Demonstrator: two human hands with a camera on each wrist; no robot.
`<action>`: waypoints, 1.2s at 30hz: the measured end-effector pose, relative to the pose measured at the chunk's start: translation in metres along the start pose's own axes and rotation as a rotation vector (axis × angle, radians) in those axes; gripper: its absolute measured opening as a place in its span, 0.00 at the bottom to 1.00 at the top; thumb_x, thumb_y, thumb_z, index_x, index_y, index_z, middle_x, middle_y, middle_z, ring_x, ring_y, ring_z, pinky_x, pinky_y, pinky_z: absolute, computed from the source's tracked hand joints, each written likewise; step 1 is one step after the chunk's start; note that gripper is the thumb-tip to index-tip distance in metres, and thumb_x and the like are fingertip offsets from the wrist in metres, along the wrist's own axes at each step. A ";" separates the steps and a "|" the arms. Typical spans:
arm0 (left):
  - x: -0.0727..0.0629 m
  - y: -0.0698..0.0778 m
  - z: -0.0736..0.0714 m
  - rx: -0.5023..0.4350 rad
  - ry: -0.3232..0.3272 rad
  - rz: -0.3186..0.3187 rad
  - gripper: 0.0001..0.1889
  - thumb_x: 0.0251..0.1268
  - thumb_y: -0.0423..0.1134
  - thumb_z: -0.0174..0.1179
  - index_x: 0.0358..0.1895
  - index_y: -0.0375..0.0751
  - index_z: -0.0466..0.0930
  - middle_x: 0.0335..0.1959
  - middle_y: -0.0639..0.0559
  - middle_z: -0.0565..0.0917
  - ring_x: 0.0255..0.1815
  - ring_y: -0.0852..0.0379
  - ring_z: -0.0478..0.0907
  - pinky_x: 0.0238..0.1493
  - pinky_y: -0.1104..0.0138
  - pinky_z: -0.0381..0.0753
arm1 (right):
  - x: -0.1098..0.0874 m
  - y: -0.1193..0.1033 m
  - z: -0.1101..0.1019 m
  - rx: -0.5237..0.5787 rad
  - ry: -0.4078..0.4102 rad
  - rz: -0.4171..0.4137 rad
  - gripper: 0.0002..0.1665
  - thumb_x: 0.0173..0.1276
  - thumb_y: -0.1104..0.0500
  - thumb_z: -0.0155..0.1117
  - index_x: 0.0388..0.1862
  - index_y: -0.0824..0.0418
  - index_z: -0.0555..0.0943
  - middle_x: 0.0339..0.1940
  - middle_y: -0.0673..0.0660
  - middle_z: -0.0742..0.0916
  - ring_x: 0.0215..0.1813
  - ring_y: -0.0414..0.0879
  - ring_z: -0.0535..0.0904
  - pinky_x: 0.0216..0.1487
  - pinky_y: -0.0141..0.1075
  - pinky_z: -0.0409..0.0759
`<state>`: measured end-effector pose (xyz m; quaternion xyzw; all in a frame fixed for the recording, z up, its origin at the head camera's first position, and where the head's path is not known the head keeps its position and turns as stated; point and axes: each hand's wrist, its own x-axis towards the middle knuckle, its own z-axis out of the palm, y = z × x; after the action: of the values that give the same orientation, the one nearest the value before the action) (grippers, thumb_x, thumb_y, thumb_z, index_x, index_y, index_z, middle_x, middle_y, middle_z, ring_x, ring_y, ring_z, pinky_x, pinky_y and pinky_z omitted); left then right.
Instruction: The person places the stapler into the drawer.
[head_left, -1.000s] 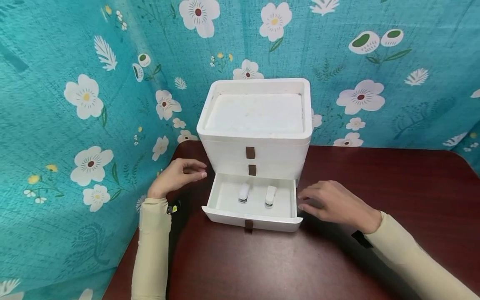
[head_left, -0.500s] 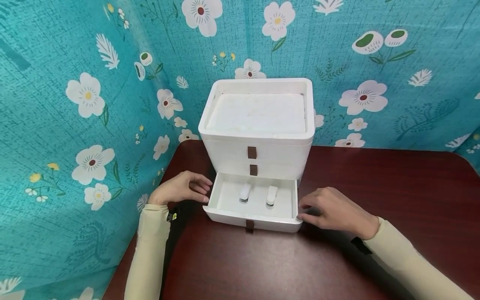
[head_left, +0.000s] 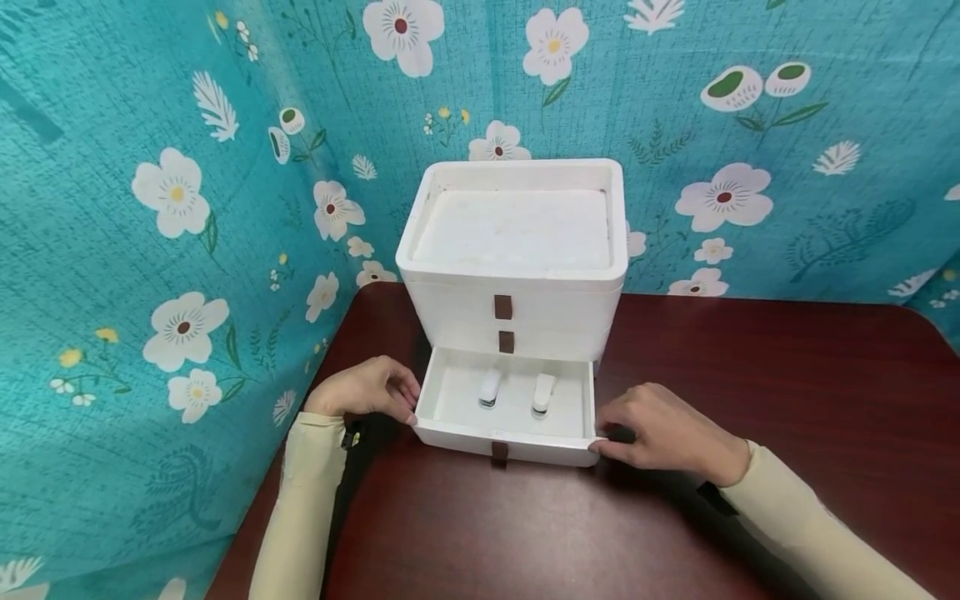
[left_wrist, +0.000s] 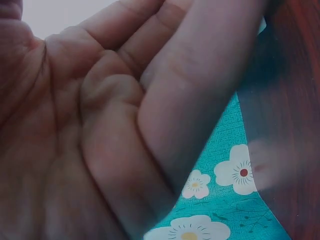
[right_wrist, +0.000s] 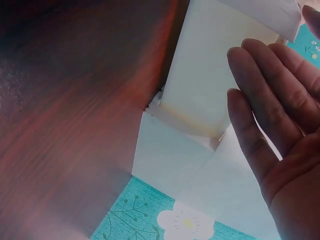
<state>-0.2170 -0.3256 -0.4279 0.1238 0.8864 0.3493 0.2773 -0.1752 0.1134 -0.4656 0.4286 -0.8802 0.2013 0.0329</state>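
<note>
A white drawer (head_left: 480,439) stands pulled out at the bottom of a white drawer cabinet (head_left: 450,308). Inside it lie two small white staplers, the left stapler (head_left: 490,386) and the right stapler (head_left: 543,393). My left hand (head_left: 367,389) is at the drawer's left front corner, thumb tip on the corner and fingers bent loosely beside the wall. At the opposite corner my right hand (head_left: 651,429) has its thumb against the front. The right wrist view shows this hand's fingers (right_wrist: 260,75) nearly straight, alongside the drawer's outer side (right_wrist: 200,65).
Two upper drawers with brown pull tabs (head_left: 503,307) are closed. The cabinet top is a shallow tray (head_left: 510,275) with a raised rim. A dark red-brown table (head_left: 750,367) bears the cabinet, and teal floral cloth (head_left: 247,208) hangs behind and at the left.
My left hand has come down and toward me, from beside the cabinet to the drawer's left front corner. My right hand has shifted slightly down, bringing its thumb onto the right front corner.
</note>
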 end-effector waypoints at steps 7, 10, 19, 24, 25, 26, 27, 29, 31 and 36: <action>0.005 0.000 0.006 0.030 -0.013 -0.020 0.19 0.47 0.37 0.83 0.42 0.36 0.88 0.34 0.47 0.90 0.30 0.54 0.86 0.43 0.59 0.91 | -0.001 -0.002 0.003 0.039 -0.048 0.032 0.08 0.59 0.53 0.81 0.27 0.44 0.87 0.21 0.34 0.84 0.23 0.27 0.70 0.28 0.22 0.73; 0.005 0.001 0.007 0.049 -0.018 -0.025 0.19 0.46 0.37 0.84 0.41 0.35 0.89 0.33 0.47 0.89 0.30 0.54 0.84 0.41 0.61 0.90 | 0.000 -0.003 0.003 0.032 -0.044 0.028 0.08 0.59 0.54 0.81 0.26 0.44 0.87 0.20 0.34 0.83 0.22 0.26 0.68 0.27 0.22 0.71; 0.005 0.005 0.009 0.133 -0.006 -0.052 0.15 0.46 0.38 0.84 0.37 0.40 0.90 0.31 0.49 0.88 0.31 0.53 0.81 0.37 0.63 0.84 | 0.000 -0.003 0.003 0.005 -0.013 0.008 0.15 0.58 0.53 0.80 0.21 0.41 0.81 0.16 0.32 0.75 0.22 0.24 0.62 0.24 0.20 0.65; 0.007 0.005 0.010 0.140 0.003 -0.024 0.14 0.48 0.37 0.82 0.38 0.39 0.90 0.30 0.49 0.88 0.31 0.54 0.81 0.37 0.63 0.84 | 0.001 0.000 0.002 0.009 -0.024 0.037 0.13 0.59 0.55 0.80 0.23 0.41 0.84 0.17 0.32 0.79 0.22 0.25 0.64 0.25 0.21 0.68; 0.008 0.005 0.010 0.142 0.009 -0.018 0.14 0.49 0.37 0.82 0.38 0.39 0.90 0.30 0.50 0.88 0.31 0.54 0.81 0.37 0.63 0.85 | 0.001 0.002 0.002 0.006 -0.024 0.044 0.12 0.59 0.55 0.80 0.24 0.42 0.84 0.17 0.33 0.80 0.22 0.25 0.64 0.26 0.22 0.68; 0.009 0.005 0.010 0.144 0.016 -0.016 0.14 0.50 0.37 0.82 0.39 0.39 0.90 0.31 0.50 0.88 0.31 0.54 0.81 0.38 0.63 0.85 | 0.002 0.003 0.002 0.005 -0.023 0.049 0.11 0.59 0.55 0.81 0.25 0.42 0.85 0.18 0.33 0.80 0.22 0.25 0.65 0.26 0.22 0.69; 0.010 0.004 0.009 0.145 0.023 -0.013 0.14 0.50 0.37 0.82 0.39 0.39 0.90 0.31 0.50 0.89 0.31 0.54 0.81 0.38 0.63 0.85 | 0.002 0.005 0.002 0.004 -0.022 0.055 0.10 0.59 0.55 0.81 0.26 0.43 0.86 0.18 0.33 0.81 0.22 0.26 0.66 0.26 0.22 0.70; 0.011 0.004 0.008 0.142 0.042 -0.010 0.12 0.51 0.37 0.81 0.38 0.40 0.91 0.31 0.50 0.89 0.31 0.54 0.81 0.38 0.63 0.86 | 0.003 0.008 0.003 0.007 -0.018 0.064 0.07 0.60 0.55 0.81 0.29 0.44 0.88 0.20 0.34 0.83 0.23 0.27 0.67 0.27 0.22 0.71; 0.012 0.004 0.007 0.134 0.061 -0.001 0.11 0.52 0.36 0.81 0.38 0.41 0.91 0.31 0.50 0.90 0.30 0.54 0.82 0.39 0.63 0.87 | 0.005 0.011 0.003 0.011 -0.012 0.070 0.06 0.60 0.55 0.81 0.31 0.45 0.89 0.22 0.35 0.85 0.23 0.28 0.69 0.27 0.23 0.72; 0.015 0.004 0.006 0.139 0.120 0.038 0.08 0.55 0.35 0.79 0.38 0.41 0.92 0.33 0.49 0.91 0.30 0.55 0.82 0.40 0.63 0.87 | 0.008 0.019 0.004 0.009 0.018 0.080 0.05 0.61 0.55 0.81 0.32 0.45 0.90 0.24 0.35 0.87 0.24 0.29 0.73 0.29 0.24 0.76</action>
<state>-0.2257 -0.3138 -0.4348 0.1383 0.9211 0.2988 0.2076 -0.1943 0.1160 -0.4732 0.3913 -0.8954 0.2103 0.0307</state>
